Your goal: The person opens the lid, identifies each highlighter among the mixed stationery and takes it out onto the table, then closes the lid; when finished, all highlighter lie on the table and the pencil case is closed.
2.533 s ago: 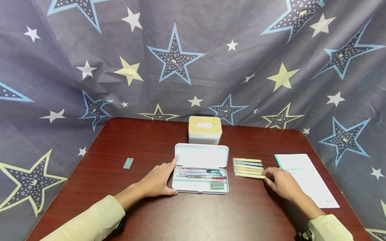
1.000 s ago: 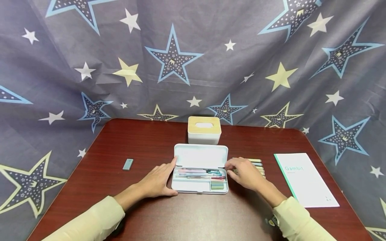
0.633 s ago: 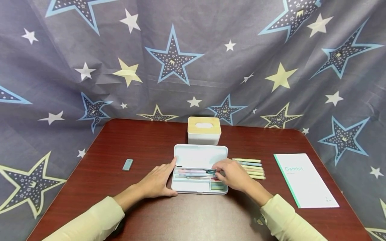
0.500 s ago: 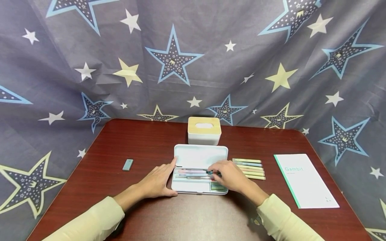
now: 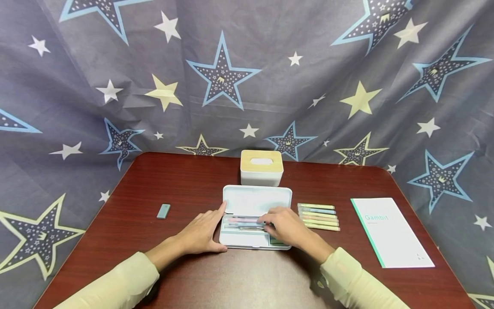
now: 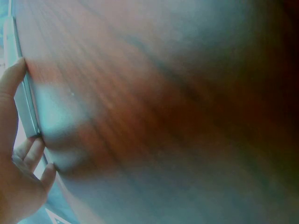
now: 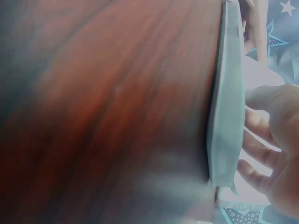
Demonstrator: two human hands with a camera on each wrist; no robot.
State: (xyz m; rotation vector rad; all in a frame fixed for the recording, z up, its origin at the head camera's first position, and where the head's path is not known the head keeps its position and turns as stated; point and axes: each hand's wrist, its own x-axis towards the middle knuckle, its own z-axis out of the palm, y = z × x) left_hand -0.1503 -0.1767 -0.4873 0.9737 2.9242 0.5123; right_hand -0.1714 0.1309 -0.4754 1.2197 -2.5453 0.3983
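A white pencil case (image 5: 257, 200) lies unfolded mid-table, its lid tipped back. Several pens (image 5: 243, 221) sit in its rear compartment. My left hand (image 5: 200, 231) rests against the left side, thumb at the front corner and fingers reaching toward the hinge. In the left wrist view its thumb (image 6: 21, 65) touches the case edge. My right hand (image 5: 285, 225) reaches over the right half, fingertips among the pens. It partly covers a green block (image 5: 275, 242) in the front right compartment. In the right wrist view the case wall (image 7: 227, 102) hides those fingertips, so their grip is unclear.
Several highlighters (image 5: 320, 217) lie in a row right of the case. Farther right is a white notebook (image 5: 391, 234) marked "Gambit". A tissue box (image 5: 261, 169) stands behind the lid. On the left lies a small grey-green rectangular block (image 5: 164, 211).
My right hand has left the highlighters, moved left over the case and reached in among the pens, shifting farther left across them. The left hand has stayed put.
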